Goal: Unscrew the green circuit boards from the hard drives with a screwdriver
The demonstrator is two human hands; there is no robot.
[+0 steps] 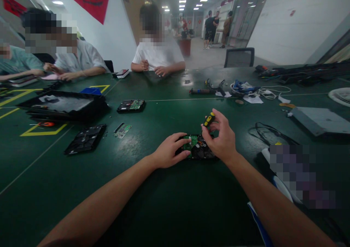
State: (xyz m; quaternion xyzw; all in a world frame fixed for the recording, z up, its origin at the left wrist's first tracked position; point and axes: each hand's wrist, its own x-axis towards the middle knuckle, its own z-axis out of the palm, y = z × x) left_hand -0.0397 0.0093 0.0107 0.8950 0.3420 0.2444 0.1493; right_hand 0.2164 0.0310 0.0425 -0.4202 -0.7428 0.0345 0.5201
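Note:
A black hard drive with a green circuit board lies flat on the green table in front of me. My left hand grips the drive's left end, its fingers and thumb resting over the board side. In my right hand is a small black and yellow screwdriver, pinched by the handle and tilted, with its shaft pointing down at the drive. The tip is too small to make out. Left of my hands lie a loose circuit board and a dark drive casing.
Another drive sits further back, beside a black tray. An orange screwdriver lies near the tray. To the right are a silver metal box, cables and tangled wires. Co-workers sit across the table.

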